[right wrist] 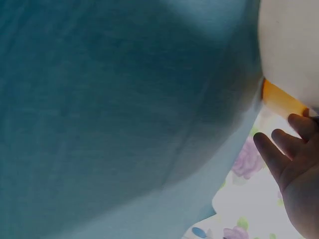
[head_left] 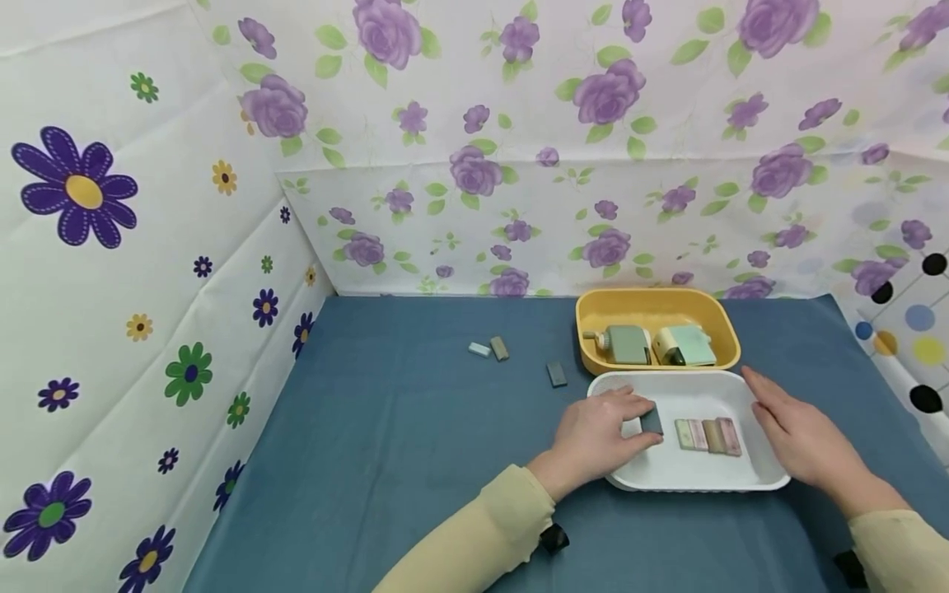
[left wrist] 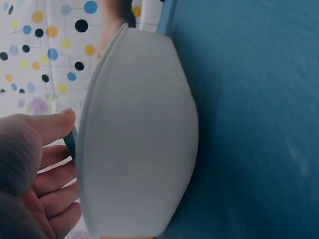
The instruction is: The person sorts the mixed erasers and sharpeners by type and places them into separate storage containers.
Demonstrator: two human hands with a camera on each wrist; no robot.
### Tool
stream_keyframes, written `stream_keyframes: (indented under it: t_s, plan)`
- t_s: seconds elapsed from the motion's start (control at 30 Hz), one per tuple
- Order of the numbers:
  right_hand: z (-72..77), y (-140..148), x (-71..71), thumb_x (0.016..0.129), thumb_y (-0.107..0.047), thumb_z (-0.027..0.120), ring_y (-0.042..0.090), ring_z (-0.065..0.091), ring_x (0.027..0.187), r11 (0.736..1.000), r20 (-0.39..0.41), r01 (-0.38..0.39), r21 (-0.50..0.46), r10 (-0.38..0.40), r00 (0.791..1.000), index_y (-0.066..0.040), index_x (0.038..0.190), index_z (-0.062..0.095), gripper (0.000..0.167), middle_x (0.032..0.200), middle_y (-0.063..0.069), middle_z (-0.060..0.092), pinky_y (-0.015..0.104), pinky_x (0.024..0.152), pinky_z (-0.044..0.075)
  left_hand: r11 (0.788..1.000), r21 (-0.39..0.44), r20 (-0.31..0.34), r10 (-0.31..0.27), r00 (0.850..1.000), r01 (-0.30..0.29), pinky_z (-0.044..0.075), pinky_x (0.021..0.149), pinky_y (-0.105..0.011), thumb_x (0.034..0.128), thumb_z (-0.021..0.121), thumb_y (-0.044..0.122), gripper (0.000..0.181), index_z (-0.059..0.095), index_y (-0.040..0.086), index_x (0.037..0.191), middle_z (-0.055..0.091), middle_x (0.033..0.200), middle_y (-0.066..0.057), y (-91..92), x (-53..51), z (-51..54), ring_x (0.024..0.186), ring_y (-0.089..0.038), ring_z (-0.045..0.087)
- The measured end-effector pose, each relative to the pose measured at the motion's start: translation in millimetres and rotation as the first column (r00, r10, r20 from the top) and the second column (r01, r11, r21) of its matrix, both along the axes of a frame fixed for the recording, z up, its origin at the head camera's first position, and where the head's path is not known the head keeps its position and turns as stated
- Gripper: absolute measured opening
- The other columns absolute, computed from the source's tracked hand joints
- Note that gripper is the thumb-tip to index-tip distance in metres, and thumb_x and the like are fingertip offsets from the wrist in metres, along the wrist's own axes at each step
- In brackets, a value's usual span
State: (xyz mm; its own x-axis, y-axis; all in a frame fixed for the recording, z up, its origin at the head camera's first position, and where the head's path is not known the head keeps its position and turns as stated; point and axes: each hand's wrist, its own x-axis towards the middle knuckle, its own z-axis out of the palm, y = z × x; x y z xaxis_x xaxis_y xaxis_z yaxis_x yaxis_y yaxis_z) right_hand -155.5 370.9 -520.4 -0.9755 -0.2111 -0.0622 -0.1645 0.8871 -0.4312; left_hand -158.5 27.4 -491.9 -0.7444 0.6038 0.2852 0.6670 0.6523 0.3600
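A white plastic tray (head_left: 670, 473) stands on the blue cloth. My left hand (head_left: 604, 432) reaches over its left side and pinches a dark grey, eraser-like block (head_left: 651, 418) between thumb and fingers. In the left wrist view, the thumb of the left hand (left wrist: 42, 164) lies against the dark block (left wrist: 70, 143), just beyond the tray's wall (left wrist: 139, 129). Four blocks would overcount, so several pale green, pink and brown blocks (head_left: 708, 436) lie in a row inside the tray. My right hand (head_left: 808, 441), fingers extended, is at the tray's right rim.
Behind the white tray stands a yellow tray (head_left: 586, 346) holding two crank pencil sharpeners, one grey-green (head_left: 628, 344) and one mint (head_left: 688, 344). Loose on the cloth to the left lie a white block (head_left: 479, 350), a brown block (head_left: 500, 348) and a dark block (head_left: 557, 375).
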Motion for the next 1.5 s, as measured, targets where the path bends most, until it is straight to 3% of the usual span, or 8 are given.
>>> stream_keyframes:
  t_s: [0.2,0.33,0.4,0.47,0.73,0.9,1.17,1.5]
  plan:
    - [7.9,-2.1,-2.5,0.119,-0.034,0.033,0.061,0.027,0.150,0.999,0.039,0.008,0.048,-0.010,0.999,-0.005,0.172,0.015,0.063,0.168,0.036,0.024,0.080,0.109,0.029,0.990,-0.140,0.043,0.023,0.999,-0.017,0.057,0.084,-0.016,0.1012,0.071,0.055,0.044,0.075,0.033,0.138,0.072,0.133,0.019,27.0,-0.1,-1.4,0.138,-0.004,0.058]
    - [7.1,-1.0,-0.1,0.119,-0.035,0.033,0.064,0.030,0.147,1.000,0.043,0.013,0.022,-0.014,0.999,-0.008,0.173,0.013,0.064,0.168,0.036,0.025,0.081,0.108,0.030,0.968,-0.252,0.088,0.016,0.996,0.007,0.052,0.068,-0.015,0.0993,0.076,0.051,0.021,0.083,0.034,0.111,0.076,0.097,0.018,45.6,-4.4,-3.7,0.094,0.002,0.068]
    - [5.8,-0.9,0.9,0.119,-0.035,0.034,0.064,0.032,0.146,1.000,0.034,0.013,0.002,-0.013,0.999,-0.010,0.173,0.014,0.063,0.168,0.035,0.026,0.081,0.107,0.031,0.956,-0.293,0.123,0.032,0.992,0.006,0.045,0.056,-0.018,0.0974,0.079,0.048,0.013,0.080,0.035,0.095,0.067,0.077,0.018,52.7,-6.3,-5.0,0.070,0.003,0.058]
    - [4.6,-1.3,2.0,0.118,-0.035,0.034,0.064,0.033,0.145,1.000,0.027,0.014,-0.013,-0.013,1.000,-0.011,0.173,0.015,0.063,0.168,0.034,0.027,0.081,0.108,0.031,0.944,-0.329,0.156,0.061,0.986,-0.006,0.040,0.050,-0.021,0.0962,0.081,0.046,0.018,0.076,0.034,0.085,0.058,0.067,0.017,58.5,-7.3,-6.1,0.059,0.000,0.049]
    - [0.3,-0.6,2.9,0.119,-0.036,0.033,0.063,0.032,0.146,1.000,0.021,0.016,-0.015,-0.015,1.000,-0.012,0.173,0.013,0.063,0.169,0.033,0.027,0.080,0.108,0.031,0.911,-0.408,0.190,0.150,0.970,-0.061,0.042,0.052,-0.023,0.0934,0.086,0.040,0.013,0.078,0.030,0.090,0.059,0.068,0.015,71.5,-9.0,-7.6,0.058,-0.004,0.049]
    - [0.7,-1.6,3.6,0.119,-0.035,0.034,0.063,0.032,0.147,1.000,0.013,0.012,-0.021,-0.012,1.000,-0.012,0.173,0.013,0.063,0.169,0.032,0.027,0.080,0.109,0.031,0.893,-0.443,0.153,0.159,0.975,-0.076,0.042,0.051,-0.025,0.0919,0.087,0.041,0.017,0.076,0.031,0.085,0.058,0.066,0.014,75.4,-8.6,-7.0,0.056,-0.004,0.049]
    - [0.6,-1.2,3.5,0.119,-0.034,0.034,0.063,0.032,0.146,0.999,0.002,0.015,-0.035,-0.015,1.000,-0.013,0.173,0.014,0.062,0.170,0.030,0.027,0.080,0.109,0.031,0.900,-0.424,0.156,0.179,0.971,-0.098,0.041,0.049,-0.025,0.0899,0.089,0.041,0.023,0.073,0.029,0.078,0.055,0.063,0.013,80.4,-11.8,-4.6,0.055,-0.006,0.048]
    - [-0.8,-0.3,4.7,0.119,-0.034,0.033,0.063,0.031,0.147,0.999,0.001,0.013,-0.048,-0.013,1.000,-0.014,0.173,0.013,0.061,0.171,0.029,0.026,0.080,0.110,0.029,0.889,-0.449,0.108,0.159,0.981,-0.094,0.045,0.056,-0.025,0.0898,0.088,0.046,0.017,0.078,0.033,0.087,0.062,0.068,0.015,89.0,-11.7,-10.8,0.061,-0.004,0.050]
